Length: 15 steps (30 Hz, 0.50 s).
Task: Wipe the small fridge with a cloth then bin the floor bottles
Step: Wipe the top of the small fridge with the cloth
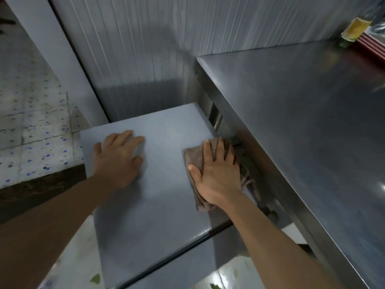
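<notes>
The small grey fridge (pixel 162 130) stands below me, its flat top filling the middle of the head view. My right hand (pixel 218 174) presses flat, fingers spread, on a folded brown cloth (pixel 194 156) at the top's right edge, beside the steel counter. My left hand (pixel 118 159) rests palm down with straight fingers on the left part of the fridge top and holds nothing. No floor bottles are in view.
A stainless steel counter (pixel 302 113) rises higher on the right, close against the fridge. A yellow-labelled bottle (pixel 354 31) stands at its far end beside red items. Ribbed wall panels stand behind. Speckled floor tiles (pixel 33 130) lie to the left; glossy floor shows below.
</notes>
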### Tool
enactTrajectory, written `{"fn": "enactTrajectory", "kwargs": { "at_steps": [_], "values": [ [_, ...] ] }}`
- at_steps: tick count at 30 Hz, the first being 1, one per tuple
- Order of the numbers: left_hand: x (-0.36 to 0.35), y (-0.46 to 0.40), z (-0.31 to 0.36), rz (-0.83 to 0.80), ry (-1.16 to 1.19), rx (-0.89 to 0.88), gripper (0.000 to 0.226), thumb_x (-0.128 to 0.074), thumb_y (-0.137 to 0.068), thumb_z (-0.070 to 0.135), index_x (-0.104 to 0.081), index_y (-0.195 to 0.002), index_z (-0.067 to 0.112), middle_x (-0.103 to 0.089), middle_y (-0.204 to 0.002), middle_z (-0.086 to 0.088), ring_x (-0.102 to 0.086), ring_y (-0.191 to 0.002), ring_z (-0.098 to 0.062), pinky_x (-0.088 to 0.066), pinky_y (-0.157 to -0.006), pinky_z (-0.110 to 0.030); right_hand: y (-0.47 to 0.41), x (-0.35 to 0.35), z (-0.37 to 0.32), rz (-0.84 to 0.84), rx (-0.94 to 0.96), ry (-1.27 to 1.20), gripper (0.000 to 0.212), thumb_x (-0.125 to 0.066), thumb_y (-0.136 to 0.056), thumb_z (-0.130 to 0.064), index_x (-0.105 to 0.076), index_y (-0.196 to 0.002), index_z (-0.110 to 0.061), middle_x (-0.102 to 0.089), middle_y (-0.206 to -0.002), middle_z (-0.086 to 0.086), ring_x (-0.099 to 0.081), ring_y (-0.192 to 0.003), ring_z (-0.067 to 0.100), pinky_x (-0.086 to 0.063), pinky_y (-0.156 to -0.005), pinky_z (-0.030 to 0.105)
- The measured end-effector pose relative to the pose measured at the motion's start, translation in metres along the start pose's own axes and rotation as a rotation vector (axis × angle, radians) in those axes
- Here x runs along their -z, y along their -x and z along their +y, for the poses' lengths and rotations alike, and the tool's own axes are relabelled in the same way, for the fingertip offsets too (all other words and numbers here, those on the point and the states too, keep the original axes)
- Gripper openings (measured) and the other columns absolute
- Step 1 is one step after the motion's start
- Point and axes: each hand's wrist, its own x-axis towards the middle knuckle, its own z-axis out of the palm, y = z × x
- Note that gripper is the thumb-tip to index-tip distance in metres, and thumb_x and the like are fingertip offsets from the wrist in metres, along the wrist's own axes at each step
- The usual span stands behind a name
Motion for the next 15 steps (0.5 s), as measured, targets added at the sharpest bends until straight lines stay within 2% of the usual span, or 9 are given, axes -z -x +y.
{"fn": "enactTrajectory", "kwargs": {
  "at_steps": [4,10,13,15],
  "values": [
    [0.003,-0.016,-0.013,0.054,0.03,-0.013,0.044,-0.046,-0.093,0.035,-0.044,-0.137,0.029,-0.032,-0.151,-0.001,-0.024,-0.136,-0.028,-0.019,-0.108,-0.051,-0.046,0.005,-0.01,0.033,0.057,0.02,0.077,-0.011,-0.091,-0.065,0.005,-0.151,-0.02,0.006,-0.159,0.016,-0.003,-0.143,0.042,-0.016,-0.114,0.052],
    [0.005,-0.018,-0.03,0.034,-0.013,-0.094,0.067,-0.018,-0.079,0.057,-0.046,-0.136,0.035,-0.039,-0.147,0.003,-0.036,-0.127,-0.028,-0.028,-0.104,-0.047,-0.13,0.012,-0.027,0.06,0.167,0.037,0.074,-0.016,-0.093,-0.063,-0.002,-0.152,-0.021,0.001,-0.16,0.01,-0.001,-0.145,0.037,-0.012,-0.116,0.05],
    [0.004,-0.019,-0.031,0.058,0.019,-0.122,0.066,-0.021,-0.079,0.057,-0.05,-0.132,0.034,-0.044,-0.144,0.004,-0.041,-0.122,-0.026,-0.031,-0.101,-0.043,-0.157,0.016,-0.029,0.066,0.212,-0.001,0.071,-0.02,-0.093,-0.062,-0.011,-0.151,-0.023,-0.01,-0.159,0.008,-0.004,-0.144,0.035,-0.015,-0.115,0.049],
    [0.001,-0.018,-0.034,0.075,0.048,-0.147,0.063,-0.023,-0.081,0.056,-0.051,-0.132,0.033,-0.045,-0.142,0.004,-0.042,-0.121,-0.025,-0.032,-0.1,-0.041,-0.168,0.016,-0.033,0.079,0.244,0.0,0.065,-0.021,-0.094,-0.061,-0.022,-0.148,-0.025,-0.023,-0.155,0.009,-0.014,-0.141,0.035,-0.02,-0.112,0.049]
  ]
}}
